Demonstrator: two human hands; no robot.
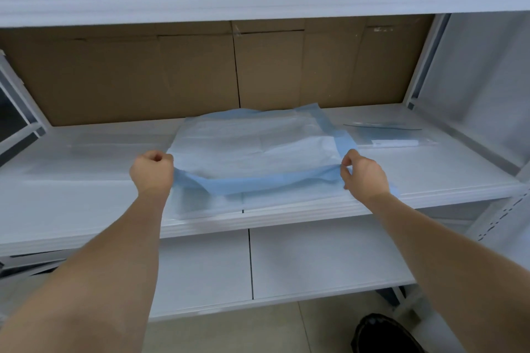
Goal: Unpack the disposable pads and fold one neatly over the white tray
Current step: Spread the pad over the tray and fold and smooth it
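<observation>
A white metal shelf is spanning the frame from left to right, its middle deck carrying the work, with a second deck running across the top of the frame and a lower one showing beneath the arms. Brown cardboard boxes are standing behind the middle deck, filling the centre of the frame from edge to edge.

A disposable pad is lying spread open in the centre of the frame, white quilted face up with a blue border along its right and near edges. Its far part is resting flat on the shelf, while the near blue edge is sagging in a shallow curve between the two hands, lifted off the surface. Whether a white tray is sitting under the pad cannot be told; a pale flat layer is showing below its near edge.

At the right of the deck, a clear plastic wrapper with something blue inside is lying flat, just beside the pad's right border.

The left hand is clenching the near left corner of the pad in a fist. The right hand is pinching the near right corner between thumb and fingertips.

A dark shoe is showing at the lower right of the frame.
</observation>
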